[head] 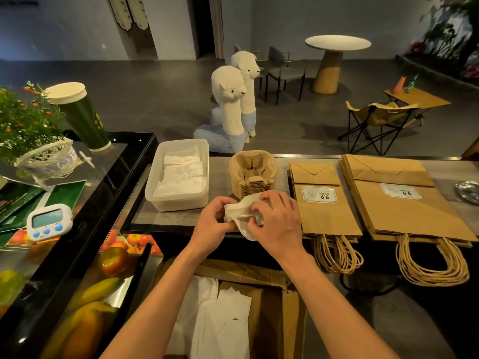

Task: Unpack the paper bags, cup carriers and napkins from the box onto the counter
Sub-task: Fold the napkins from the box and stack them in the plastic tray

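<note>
Hands meet on 1 crumpled white napkin (239, 215) held just above the near edge of the counter (166, 218). The left hand (211, 218) pinches its left end between thumb and curled fingers, and the right hand (278, 221) grasps its right side from above, fingertips tucked into the folds. Just beyond the napkin stands a stack of cup carriers (252, 172), brown moulded pulp nested together on the counter. To its left sits a translucent plastic tub (178, 203) holding flat napkins (181, 174) in loose layers. To the right, 2 stacks lie flat with their twisted handles hanging over the near edge: the small paper bags (324, 211) just beside the right hand, the large paper bags (409, 211) further right. Each top bag bears a label reading 9.9 upside down. Near and low, between the forearms, the cardboard box (259, 277) stands open with more white sheets (223, 322) inside. At far right a metal dish (469, 191) is cut off by the frame. On the left a glass display case (121, 177) holds fruit (114, 260); on its top rest a white timer (49, 221), a tall green cup (83, 117) and a small plant (28, 125) in a white basket. Beyond the counter, on the floor, stand 2 plush alpacas (230, 107).
</note>
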